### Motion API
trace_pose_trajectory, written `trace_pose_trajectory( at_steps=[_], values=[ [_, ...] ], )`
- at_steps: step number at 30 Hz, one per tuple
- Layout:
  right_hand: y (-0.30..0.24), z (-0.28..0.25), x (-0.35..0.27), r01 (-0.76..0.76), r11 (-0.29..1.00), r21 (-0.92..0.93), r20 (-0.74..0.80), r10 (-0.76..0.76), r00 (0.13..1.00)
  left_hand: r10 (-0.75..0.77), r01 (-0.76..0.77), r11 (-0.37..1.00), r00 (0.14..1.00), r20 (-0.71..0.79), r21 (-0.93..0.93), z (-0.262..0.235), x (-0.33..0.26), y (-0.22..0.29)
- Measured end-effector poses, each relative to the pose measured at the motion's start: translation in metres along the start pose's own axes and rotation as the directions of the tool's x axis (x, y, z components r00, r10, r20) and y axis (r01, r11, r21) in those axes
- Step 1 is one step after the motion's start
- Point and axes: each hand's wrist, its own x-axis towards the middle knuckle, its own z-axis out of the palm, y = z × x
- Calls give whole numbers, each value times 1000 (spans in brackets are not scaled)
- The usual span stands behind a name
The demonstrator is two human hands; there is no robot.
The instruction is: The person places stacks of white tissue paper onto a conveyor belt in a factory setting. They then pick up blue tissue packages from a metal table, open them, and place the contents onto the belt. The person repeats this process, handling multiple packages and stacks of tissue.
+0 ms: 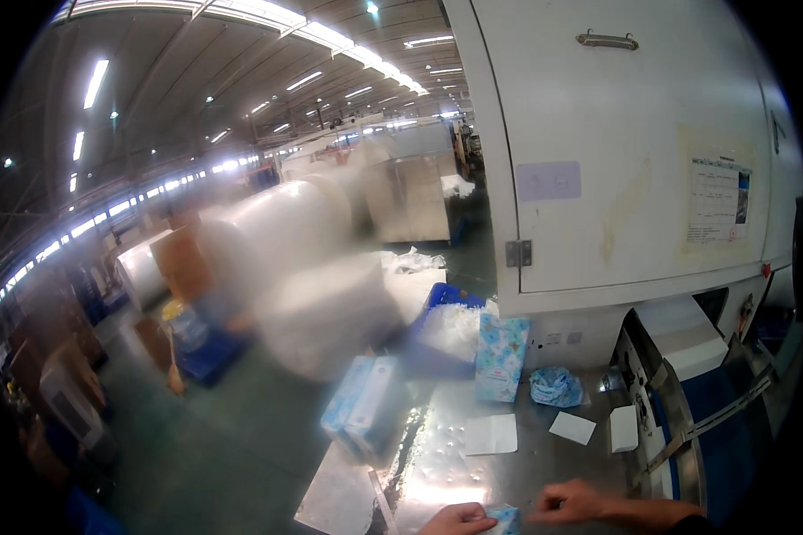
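Note:
At the lower edge of the head view, my left hand (458, 519) has its thumb and fingers closed on a small light-blue printed packet (506, 520). My right hand (566, 502) hovers just to the packet's right, apart from it. Its fingers are curled in and a little blurred; whether they hold anything is hidden. Beyond the hands, on the metal table (446, 468), lie a white stack of sheets (491, 434), a smaller white piece (572, 428) and a white block (624, 429). Behind these sit a crumpled blue wrapper (555, 387) and an upright blue floral pack (501, 358).
A blue-and-white wrapped bundle (360, 398) rests at the table's left side. Behind it stands a blue bin (446, 334) of white scraps. The machine cabinet (633, 160) rises ahead, with a metal guide and blue conveyor (727, 432) at right. Large white rolls (281, 223) are at left.

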Motion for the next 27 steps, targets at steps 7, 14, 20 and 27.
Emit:
trace_pose_trajectory(
  at_steps=[7, 14, 20, 27],
  values=[
    [-36, 49, -16, -60, 980, -187, -121, 38, 992, -87, 109, 940, 993, 83, -324, 27, -6, 34],
    [-17, 43, -11, 27, 986, -162, -23, -31, 999, 60, -29, 915, 996, 65, -403, 41, -4, 17],
    [-30, 33, -22, -120, 988, -99, 299, 144, 943, -9, -17, 956, 996, -85, -294, 39, 1, 0],
    [-43, 44, -52, -299, 923, -243, 259, 359, 897, -72, -41, 934, 951, -302, -354, 18, -13, -20]
  ],
)
